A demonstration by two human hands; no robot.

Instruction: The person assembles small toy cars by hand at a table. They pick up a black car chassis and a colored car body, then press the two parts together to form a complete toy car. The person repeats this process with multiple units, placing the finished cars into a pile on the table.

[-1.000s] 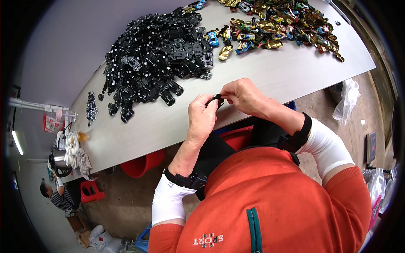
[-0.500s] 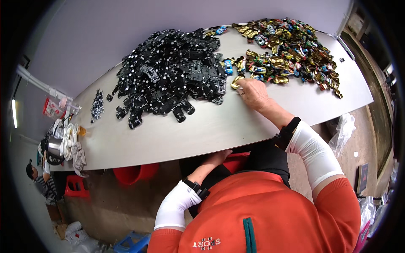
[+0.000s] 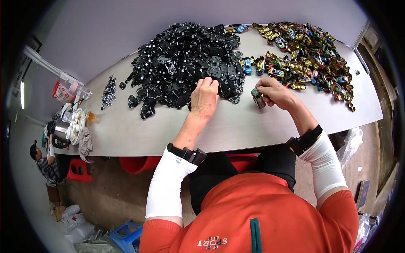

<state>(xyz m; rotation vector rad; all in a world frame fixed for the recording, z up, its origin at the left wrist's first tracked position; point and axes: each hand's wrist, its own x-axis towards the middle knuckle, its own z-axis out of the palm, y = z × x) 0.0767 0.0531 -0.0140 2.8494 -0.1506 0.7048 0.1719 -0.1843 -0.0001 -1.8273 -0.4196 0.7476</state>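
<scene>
torso: your orange top fills the bottom edge, white sleeves and dark wrist bands run up to the desk (image 3: 236, 130).
under desk: red stools (image 3: 78, 170) and a blue crate (image 3: 126, 236) on the floor at your left; another person (image 3: 44, 162) stands at the far left end.
left hand: your left hand (image 3: 204, 99) rests at the near edge of the black pile (image 3: 185, 63), fingers curled down onto the parts. Can't tell if anything is pinched.
right hand: your right hand (image 3: 274, 92) is closed on a small green toy car (image 3: 257, 98), thumb and fingers clamped on it, the car's lower end touching the desk.
toy car location: just right of your left hand, between the two piles, near the middle of the desk.
black pile: large heap of black chassis parts, centre-far.
coloured pile: gold, blue and red toy car bodies (image 3: 308, 55), far right, just beside the black pile.
left end of desk: small heap of dark bits (image 3: 109, 90), a metal kettle (image 3: 61, 133), white cups (image 3: 76, 122).
</scene>
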